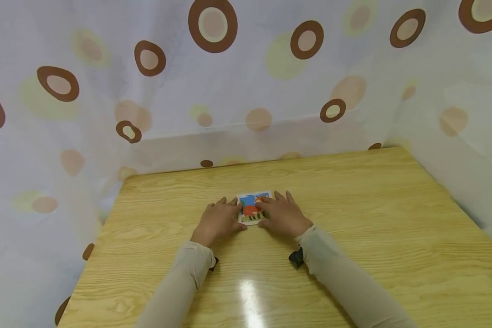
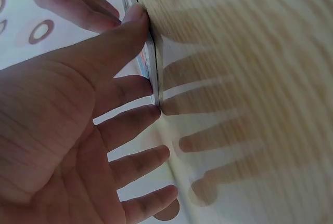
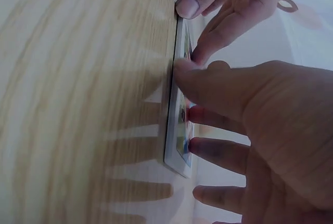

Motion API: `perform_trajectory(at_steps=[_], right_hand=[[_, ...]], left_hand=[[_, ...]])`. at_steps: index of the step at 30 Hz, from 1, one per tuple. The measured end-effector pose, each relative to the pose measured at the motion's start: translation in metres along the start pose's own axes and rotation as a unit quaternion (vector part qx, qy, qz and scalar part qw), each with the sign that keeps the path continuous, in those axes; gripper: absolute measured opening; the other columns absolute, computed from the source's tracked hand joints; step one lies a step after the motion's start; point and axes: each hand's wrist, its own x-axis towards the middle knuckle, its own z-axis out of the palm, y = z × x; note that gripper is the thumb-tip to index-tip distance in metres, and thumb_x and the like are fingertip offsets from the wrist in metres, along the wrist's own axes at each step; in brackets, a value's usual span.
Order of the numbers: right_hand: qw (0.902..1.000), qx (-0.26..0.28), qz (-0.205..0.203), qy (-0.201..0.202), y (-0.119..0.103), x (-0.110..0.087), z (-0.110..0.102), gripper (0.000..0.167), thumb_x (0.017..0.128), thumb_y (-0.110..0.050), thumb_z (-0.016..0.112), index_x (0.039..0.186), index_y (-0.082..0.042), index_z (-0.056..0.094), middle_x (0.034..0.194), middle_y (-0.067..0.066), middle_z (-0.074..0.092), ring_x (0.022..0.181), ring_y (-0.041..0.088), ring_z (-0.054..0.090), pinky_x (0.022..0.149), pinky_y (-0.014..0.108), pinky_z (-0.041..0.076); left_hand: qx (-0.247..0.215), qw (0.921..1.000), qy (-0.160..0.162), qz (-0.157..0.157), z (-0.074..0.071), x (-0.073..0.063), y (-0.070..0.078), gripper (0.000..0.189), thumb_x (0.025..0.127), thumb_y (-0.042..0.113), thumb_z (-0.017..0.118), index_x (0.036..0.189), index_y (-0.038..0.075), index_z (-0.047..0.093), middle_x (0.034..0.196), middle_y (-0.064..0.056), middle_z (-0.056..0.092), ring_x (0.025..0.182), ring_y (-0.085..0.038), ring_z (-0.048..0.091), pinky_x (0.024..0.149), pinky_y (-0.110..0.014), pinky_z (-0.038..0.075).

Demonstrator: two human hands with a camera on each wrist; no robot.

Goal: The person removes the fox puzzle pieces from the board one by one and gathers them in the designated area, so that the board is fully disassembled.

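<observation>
A small flat picture board [image 1: 250, 210] with a white border lies on the wooden table in the head view. It shows an orange fox-like animal on blue, above a striped lower part. My left hand [image 1: 218, 222] is at its left side, fingers spread and fairly straight, with the thumb at the near left corner. From the right, my right hand [image 1: 284, 215] reaches over the board with fingertips on the picture and its thumb at the near edge. In the right wrist view, the board [image 3: 177, 125] lies flat and the right thumb [image 3: 208, 81] touches its edge. Fingers partly cover the picture.
The wooden table [image 1: 373, 218] extends around the board to both sides. A white curtain [image 1: 246, 86] with brown and pale spots hangs behind the table and along its sides. A dark band [image 1: 296, 258] shows at the right wrist.
</observation>
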Motion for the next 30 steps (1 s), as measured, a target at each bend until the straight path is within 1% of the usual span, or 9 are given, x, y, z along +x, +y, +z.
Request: perform_trajectory(at_steps=[5,8,12,15,20,23,27,30], right_hand=[[0.9998,-0.006,0.005,0.017,-0.001,0.0,0.004,0.058,0.096,-0.039,0.074,0.148,-0.017,0.06,0.156,0.009,0.05,0.146,0.05,0.035,0.119,0.07,0.012],[0.9998,-0.003,0.011,0.019,-0.002,-0.003,0.005,0.057,0.095,-0.039,0.075,0.146,-0.018,0.061,0.155,0.008,0.051,0.145,0.05,0.036,0.119,0.07,0.012],[0.9998,-0.002,0.014,0.017,-0.005,-0.009,0.007,0.055,0.094,-0.038,0.076,0.144,-0.019,0.063,0.153,0.008,0.053,0.145,0.049,0.037,0.119,0.07,0.012],[0.9997,-0.003,0.011,0.022,-0.008,-0.018,0.007,0.053,0.093,-0.037,0.078,0.142,-0.018,0.066,0.152,0.009,0.055,0.143,0.049,0.04,0.118,0.071,0.014],[0.9997,-0.009,-0.002,0.023,-0.014,-0.034,0.009,0.05,0.092,-0.035,0.079,0.138,-0.017,0.068,0.15,0.009,0.056,0.141,0.05,0.042,0.117,0.071,0.017],[0.9993,-0.016,-0.017,0.031,-0.016,-0.041,0.01,0.049,0.092,-0.034,0.08,0.136,-0.016,0.069,0.148,0.01,0.059,0.14,0.05,0.044,0.116,0.072,0.019],[0.998,-0.032,-0.034,0.041,-0.018,-0.049,0.01,0.046,0.09,-0.033,0.081,0.132,-0.015,0.071,0.144,0.011,0.061,0.137,0.049,0.047,0.115,0.072,0.022],[0.997,-0.047,-0.042,0.044,-0.018,-0.056,0.01,0.045,0.089,-0.033,0.083,0.128,-0.015,0.072,0.142,0.011,0.063,0.135,0.049,0.05,0.114,0.071,0.025]], left_hand=[[0.03,0.9995,0.006,-0.003,0.0,0.0,0.001,0.076,0.092,0.057,0.071,0.154,0.018,0.052,0.16,-0.005,0.044,0.147,-0.037,0.04,0.112,-0.06,0.039],[0.035,0.9994,0.004,0.0,0.001,-0.001,0.003,0.075,0.091,0.058,0.072,0.153,0.018,0.054,0.158,-0.006,0.047,0.145,-0.037,0.042,0.111,-0.06,0.04],[0.036,0.9993,0.011,0.004,0.001,-0.007,0.008,0.073,0.09,0.058,0.074,0.148,0.017,0.06,0.155,-0.007,0.051,0.142,-0.037,0.047,0.109,-0.06,0.041],[0.049,0.9985,0.019,0.012,0.003,-0.013,0.014,0.072,0.088,0.059,0.075,0.144,0.016,0.064,0.151,-0.009,0.055,0.138,-0.036,0.051,0.108,-0.059,0.043],[0.076,0.9967,0.015,0.024,0.005,-0.024,0.022,0.07,0.087,0.063,0.074,0.14,0.017,0.067,0.146,-0.009,0.06,0.133,-0.033,0.057,0.108,-0.058,0.043],[0.088,0.9956,0.02,0.025,0.006,-0.03,0.027,0.069,0.085,0.065,0.075,0.136,0.018,0.07,0.143,-0.009,0.063,0.128,-0.031,0.061,0.107,-0.058,0.044],[0.087,0.9951,0.034,0.032,0.006,-0.035,0.035,0.061,0.083,0.065,0.077,0.122,0.018,0.077,0.132,-0.009,0.069,0.118,-0.029,0.066,0.104,-0.056,0.047],[0.083,0.9952,0.033,0.04,0.007,-0.039,0.041,0.059,0.082,0.064,0.078,0.118,0.018,0.078,0.129,-0.009,0.07,0.114,-0.029,0.067,0.102,-0.055,0.049]])
